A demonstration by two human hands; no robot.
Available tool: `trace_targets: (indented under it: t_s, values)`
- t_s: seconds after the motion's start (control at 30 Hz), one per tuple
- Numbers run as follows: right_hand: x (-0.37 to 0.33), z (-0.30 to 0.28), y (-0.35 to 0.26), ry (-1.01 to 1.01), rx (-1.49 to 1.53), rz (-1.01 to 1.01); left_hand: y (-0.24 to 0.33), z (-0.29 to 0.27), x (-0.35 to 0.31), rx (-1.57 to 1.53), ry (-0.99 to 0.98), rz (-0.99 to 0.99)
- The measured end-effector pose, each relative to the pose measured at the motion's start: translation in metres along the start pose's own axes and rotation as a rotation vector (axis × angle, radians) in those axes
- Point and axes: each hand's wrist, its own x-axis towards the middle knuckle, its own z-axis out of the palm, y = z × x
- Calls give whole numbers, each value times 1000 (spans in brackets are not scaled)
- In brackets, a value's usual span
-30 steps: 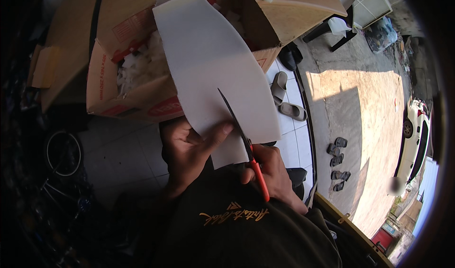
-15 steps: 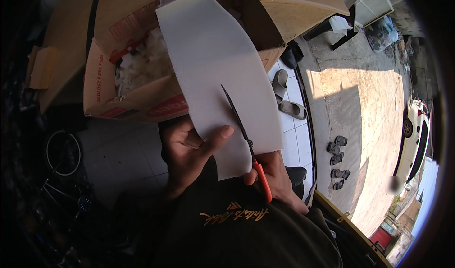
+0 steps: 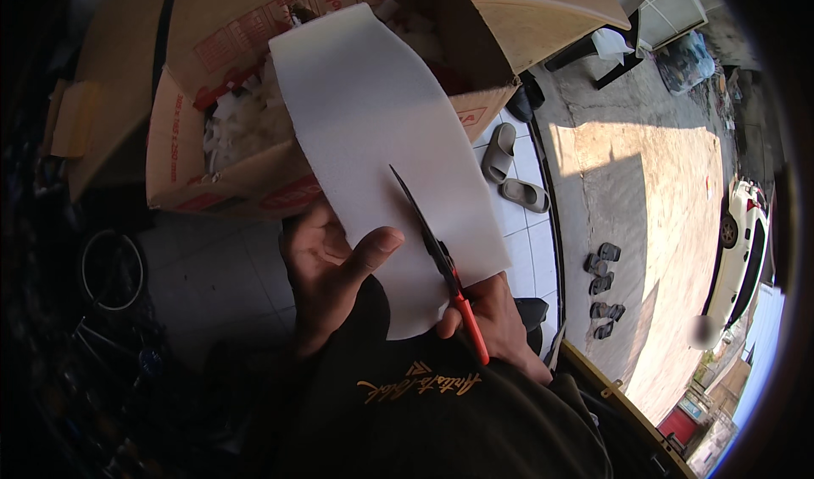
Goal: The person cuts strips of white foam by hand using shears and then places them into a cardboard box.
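Observation:
A long white sheet (image 3: 373,106), foam-like and with a curved right edge, stretches from my lap up over an open cardboard box. My right hand (image 3: 496,322) grips scissors (image 3: 458,297) with red handles. Their dark blades lie over the sheet, pointing up and left, and look nearly closed. The right fingers are partly hidden behind the handles and the sheet's lower right corner. At the sheet's left edge is my left hand (image 3: 326,271), palm partly showing, its thumb raised and apart from the fingers. Those fingertips pass behind the sheet, out of sight.
The cardboard box (image 3: 246,186) holds many small white scraps (image 3: 246,123). Grey slippers (image 3: 500,153) lie on the white tiles to the right, with several dark sandals (image 3: 602,284) farther out on concrete. A bicycle wheel (image 3: 114,270) shows at left, a white car (image 3: 742,258) at far right.
The sheet has shifted down toward my lap, its upper end uncovering more of the box. My left hand has moved slightly left, its thumb lifting. The scissors have dipped slightly, still in my right hand.

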Motion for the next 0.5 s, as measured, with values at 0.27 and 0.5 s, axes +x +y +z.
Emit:
trace_targets:
  t_s: [0.27, 0.5]
  values:
    - [7, 1, 4, 100, -44, -367, -2, -10, 1, 215, -157, 51]
    - [2, -2, 3, 12, -35, -182, -6, -14, -1, 274, -230, -50]
